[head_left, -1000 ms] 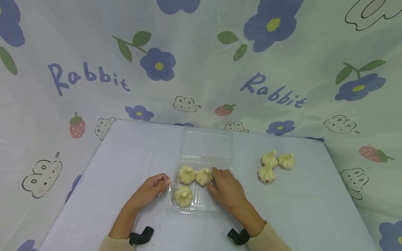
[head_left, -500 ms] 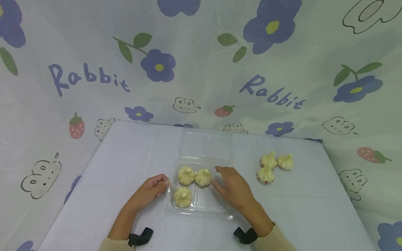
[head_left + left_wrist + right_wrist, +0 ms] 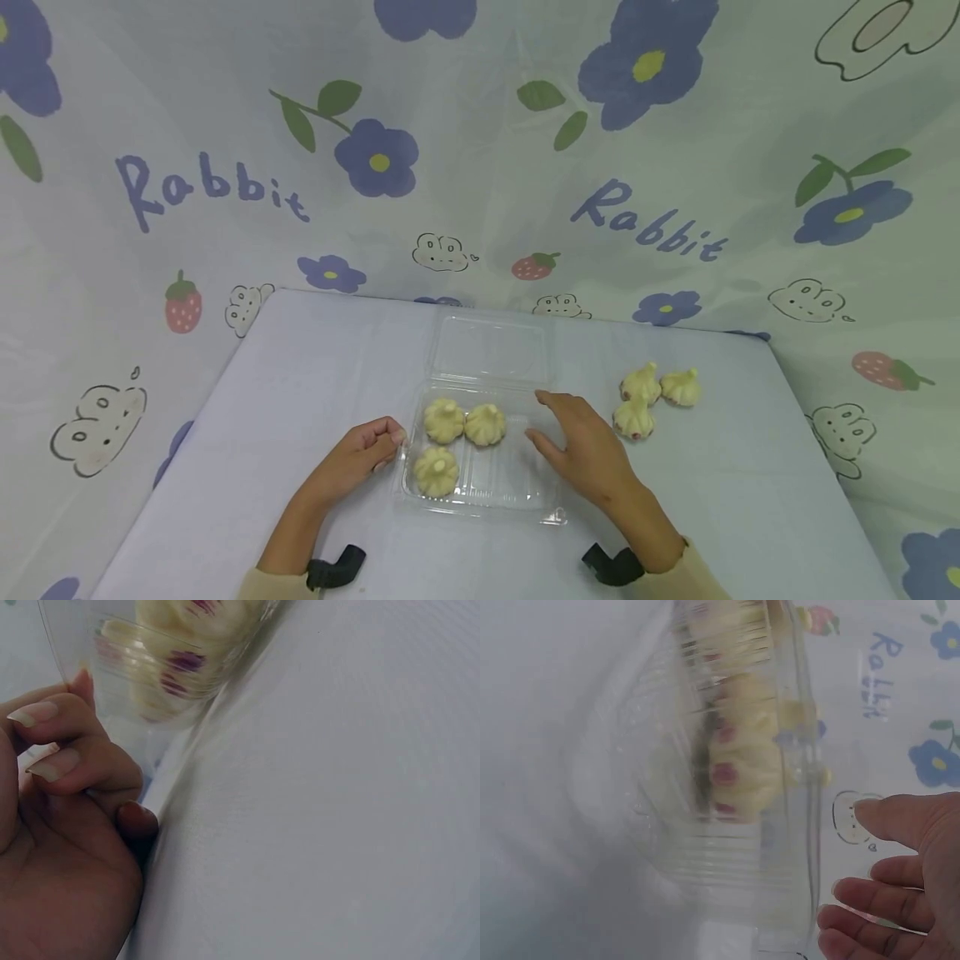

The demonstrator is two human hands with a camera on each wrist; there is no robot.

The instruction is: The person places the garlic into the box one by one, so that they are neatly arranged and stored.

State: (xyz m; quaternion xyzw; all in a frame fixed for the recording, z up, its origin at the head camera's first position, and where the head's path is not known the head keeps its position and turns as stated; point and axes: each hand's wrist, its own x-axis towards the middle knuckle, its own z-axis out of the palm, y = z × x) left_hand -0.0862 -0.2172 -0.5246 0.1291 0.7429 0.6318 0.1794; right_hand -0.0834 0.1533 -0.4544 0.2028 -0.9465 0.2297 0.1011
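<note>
A clear plastic clamshell box (image 3: 510, 479) stands on the table with its lid (image 3: 491, 350) laid back. In it sit three garlic bulbs: one at the back left (image 3: 444, 421), one beside it (image 3: 485, 425), one at the front left (image 3: 436, 472). My left hand (image 3: 367, 450) pinches the box's left rim, its other fingers curled, as the left wrist view shows. My right hand (image 3: 588, 450) hovers at the box's right side, thumb and fingers spread with nothing between them. The right wrist view shows bulbs (image 3: 742, 761) through the ribbed wall.
Three more garlic bulbs lie in a cluster at the right: a rear one (image 3: 641, 383), a right one (image 3: 681, 388) and a front one (image 3: 633, 419). A white cloth covers the table (image 3: 315, 350). Behind it hangs a printed curtain (image 3: 480, 167).
My right hand has let go of the back garlic bulb beside the left one and moved right, its fingers spreading. The left hand stays at the rim.
</note>
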